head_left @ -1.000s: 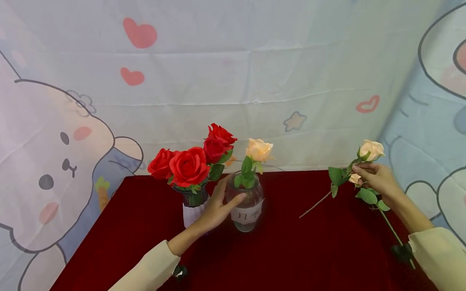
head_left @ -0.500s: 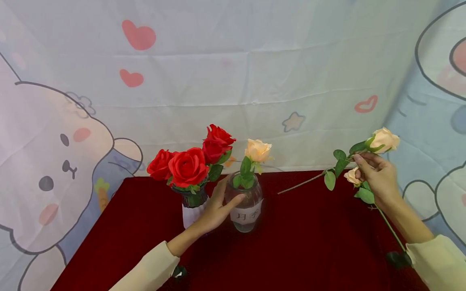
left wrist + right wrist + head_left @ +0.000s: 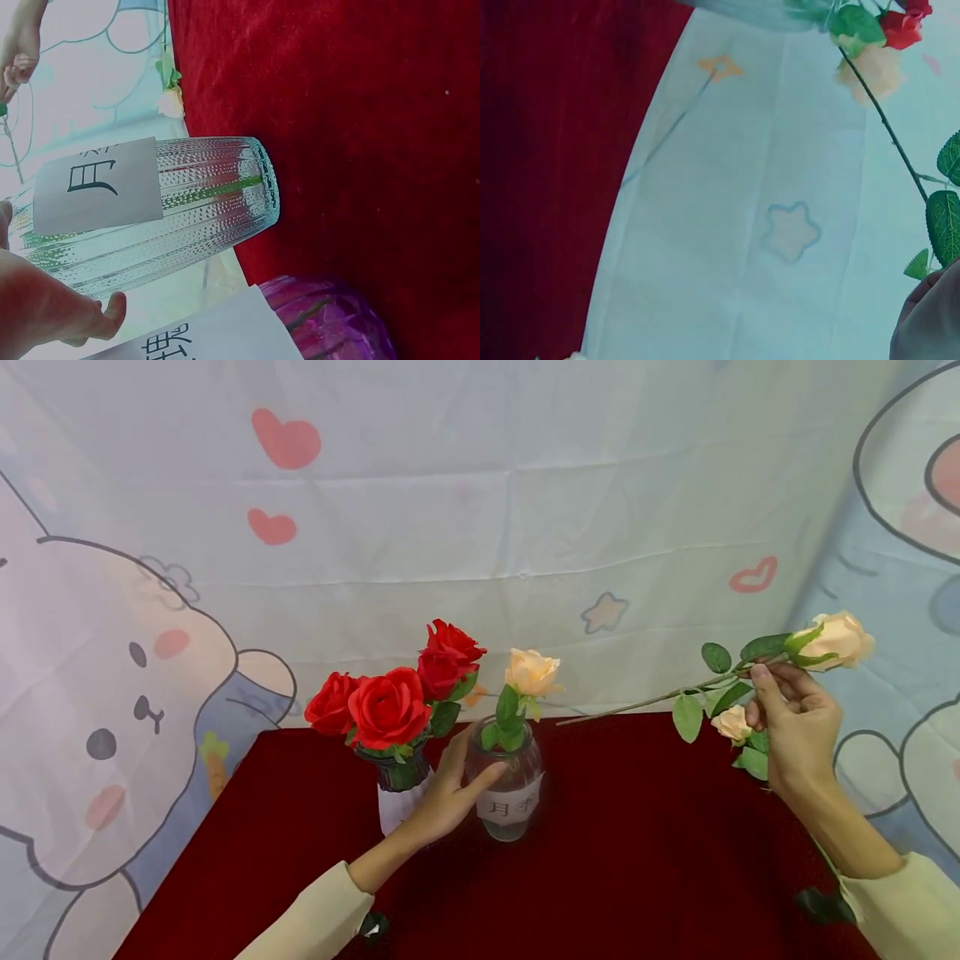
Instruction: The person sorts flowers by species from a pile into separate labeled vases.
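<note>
My left hand grips the side of a clear glass vase, its thumb across the front above a white paper label. One peach rose stands in this vase, its green stem visible through the ribbed glass in the left wrist view. My right hand pinches another peach rose by the stem just below the bloom. Raised at the right, that rose lies nearly level, its leafy stem reaching left. The bare stem end is a short way right of the vase's mouth.
Left of the clear vase, a labelled purple vase holds several red roses. Another peach rose lies on the dark red cloth under my right hand and sleeve. A printed cloth backdrop rises behind the table.
My right hand has lifted the peach rose and tilted it, so its stem swung from slanting down to nearly level, its end nearer the vase. My left hand has stayed on the vase.
</note>
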`<state>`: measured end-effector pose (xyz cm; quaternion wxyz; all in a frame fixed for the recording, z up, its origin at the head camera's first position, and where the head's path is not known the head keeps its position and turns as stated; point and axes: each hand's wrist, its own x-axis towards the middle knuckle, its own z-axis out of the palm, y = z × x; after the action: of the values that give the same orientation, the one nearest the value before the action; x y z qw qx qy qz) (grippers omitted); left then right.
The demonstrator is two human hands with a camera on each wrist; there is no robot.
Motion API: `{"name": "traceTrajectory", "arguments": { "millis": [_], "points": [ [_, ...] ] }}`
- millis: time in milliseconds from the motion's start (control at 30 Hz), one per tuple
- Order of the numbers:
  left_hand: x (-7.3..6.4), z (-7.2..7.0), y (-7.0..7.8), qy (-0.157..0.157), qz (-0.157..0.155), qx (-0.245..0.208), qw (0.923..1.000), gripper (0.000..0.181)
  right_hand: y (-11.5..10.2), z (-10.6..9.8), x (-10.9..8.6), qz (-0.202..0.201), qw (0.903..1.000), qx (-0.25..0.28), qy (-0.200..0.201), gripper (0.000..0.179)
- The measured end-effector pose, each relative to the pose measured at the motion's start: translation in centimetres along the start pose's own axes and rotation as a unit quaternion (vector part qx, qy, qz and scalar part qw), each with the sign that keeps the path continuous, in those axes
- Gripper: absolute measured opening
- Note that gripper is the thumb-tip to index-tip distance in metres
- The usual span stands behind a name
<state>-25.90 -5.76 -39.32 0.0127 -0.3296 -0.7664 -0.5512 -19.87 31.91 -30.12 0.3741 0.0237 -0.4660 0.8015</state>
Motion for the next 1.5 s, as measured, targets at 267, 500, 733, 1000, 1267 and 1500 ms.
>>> {"name": "traceTrajectory", "arguments": {
  "millis": [267,500,733,1000,1267,1500],
  "points": [
    [0.0,-0.1,-0.1,0.004,0.012,-0.001,0.9999,0.069,0.1,2.4,-1.0,0.015,0.9982,0.024,-0.053,0.004],
    [0.0,0.0,-0.1,-0.002,0.003,-0.003,1.0000,0.070,2.1,3.2,-1.6,0.011,0.9947,-0.011,-0.102,0.008],
    [0.0,0.0,-0.3,-0.005,-0.005,-0.004,1.0000,0.069,3.9,3.7,-2.4,0.024,0.9893,-0.038,-0.139,0.012],
    [0.0,0.0,-0.2,0.001,0.009,0.000,1.0000,0.069,4.6,5.0,-3.6,0.021,0.9796,-0.070,-0.188,0.018],
    [-0.1,0.2,-0.3,0.004,0.002,0.002,1.0000,0.069,5.4,6.3,-5.0,-0.003,0.9672,-0.086,-0.239,0.030],
    [-0.1,0.3,0.0,0.014,-0.004,0.007,0.9999,0.069,6.6,7.2,-5.8,-0.011,0.9542,-0.068,-0.291,0.045]
  ]
}}
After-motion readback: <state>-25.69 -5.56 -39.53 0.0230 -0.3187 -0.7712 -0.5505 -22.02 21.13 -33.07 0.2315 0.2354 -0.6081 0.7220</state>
